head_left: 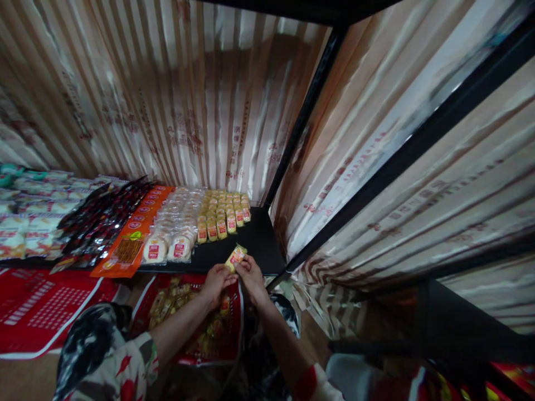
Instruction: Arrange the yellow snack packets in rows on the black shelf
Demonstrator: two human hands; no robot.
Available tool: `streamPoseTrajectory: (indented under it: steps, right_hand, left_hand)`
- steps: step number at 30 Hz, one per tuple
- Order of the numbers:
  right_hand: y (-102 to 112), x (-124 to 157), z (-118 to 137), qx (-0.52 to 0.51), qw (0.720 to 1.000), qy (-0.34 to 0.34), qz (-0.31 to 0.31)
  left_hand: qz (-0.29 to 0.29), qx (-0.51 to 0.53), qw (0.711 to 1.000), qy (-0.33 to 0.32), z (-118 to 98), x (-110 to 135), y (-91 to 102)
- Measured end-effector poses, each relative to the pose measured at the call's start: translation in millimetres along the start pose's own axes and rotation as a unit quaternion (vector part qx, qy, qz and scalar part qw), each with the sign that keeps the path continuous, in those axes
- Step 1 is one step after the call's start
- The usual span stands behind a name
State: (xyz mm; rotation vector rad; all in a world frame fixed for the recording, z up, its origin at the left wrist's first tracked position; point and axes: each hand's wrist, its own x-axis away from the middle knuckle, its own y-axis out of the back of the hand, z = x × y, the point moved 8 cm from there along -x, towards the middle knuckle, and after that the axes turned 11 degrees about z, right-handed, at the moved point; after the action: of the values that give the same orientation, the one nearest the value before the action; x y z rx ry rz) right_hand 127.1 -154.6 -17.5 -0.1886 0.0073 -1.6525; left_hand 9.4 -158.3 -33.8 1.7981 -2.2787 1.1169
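Note:
Between my two hands is a small yellow snack packet with a red and white label. My right hand pinches it from the right, thumb on its face. At its lower left edge, my left hand has its fingers closed on the same packet. Below my hands stands a red basket with many similar yellow packets inside. Just beyond the hands, rows of the same yellow packets stand on the black shelf. My forearms hide part of the basket.
Left along the shelf lie clear-wrapped round white crackers, a large orange snack bag, dark shiny packets and white packets. A second red basket sits at lower left. Black metal posts and pleated printed sheeting enclose the shelf.

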Motion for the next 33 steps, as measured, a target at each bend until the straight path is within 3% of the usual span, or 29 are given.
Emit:
streamPoseTrajectory:
  steps: [6, 9, 12, 14, 22, 29, 33]
  right_hand:
    - [25.0, -30.8, 6.1, 0.058, 0.998, 0.023, -0.009]
    - [44.7, -51.9, 9.7, 0.117, 0.992, 0.032, -0.046]
    - [57.6, -73.8, 14.4, 0.177, 0.981, 0.042, -0.062]
    - [62.3, -87.8, 17.4, 0.211, 0.973, 0.054, -0.069]
    - [63.7, -133.9, 18.4, 0.276, 0.955, 0.064, -0.083]
    - [56.2, -148.7, 28.3, 0.263, 0.957, 0.086, -0.092]
    - [57.0, -150.1, 23.5, 0.313, 0.941, 0.071, -0.11]
  left_hand:
    - [-0.031, -0.13, 0.991, -0.003, -7.3, -23.0, -10.4]
    - [-0.063, -0.284, 0.951, -0.102, -25.6, -30.9, -13.6]
    - [-0.028, -0.394, 0.895, -0.208, -38.5, -37.7, -32.4]
    - [-0.001, -0.412, 0.883, -0.227, -38.9, -47.6, -42.3]
    - [-0.004, -0.369, 0.91, -0.19, -43.1, -92.5, -53.2]
    - [0.001, -0.359, 0.91, -0.205, -55.5, -104.1, -54.4]
    - [-0.004, -0.339, 0.92, -0.197, -54.6, -110.5, -50.1]
